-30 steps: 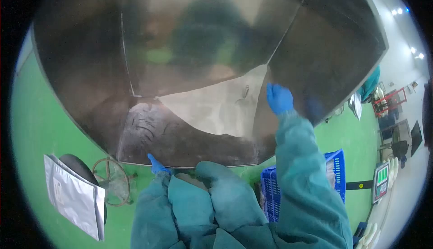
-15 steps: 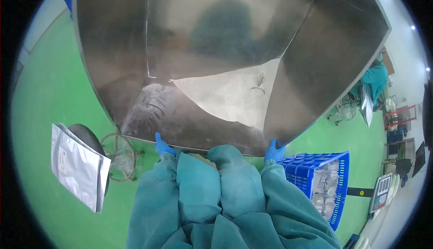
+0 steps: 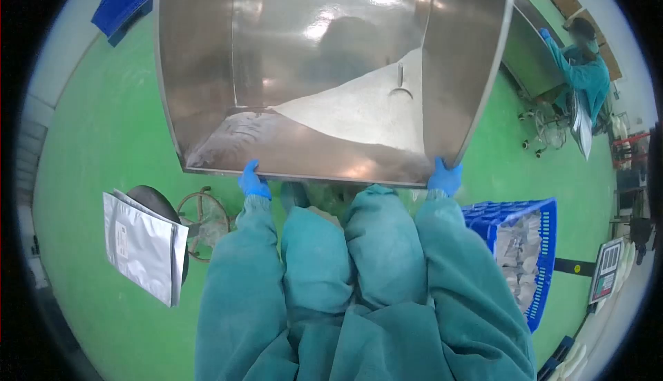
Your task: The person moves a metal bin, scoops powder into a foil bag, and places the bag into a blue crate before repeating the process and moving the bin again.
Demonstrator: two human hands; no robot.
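A large stainless steel trough stands in front of my knees, its near rim toward me. White powder lies in it, heaped at the right and tapering to the left, with a thinner smeared patch in the near left corner. A metal scoop rests in the heap, its handle up and part of it buried. My left hand, in a blue glove, grips the near rim left of centre, thumb over the edge. Near the right corner, my gloved right hand is closed around the same rim.
Silver foil bags lie on a round stool at left. A blue crate of pouches stands at right, near a scale. Another person sits by a second metal trough. Another blue crate is far left.
The trough looks smaller, and its near rim sits higher in view with both hands still on it. The view has shifted, showing more of the other person and the far left crate.
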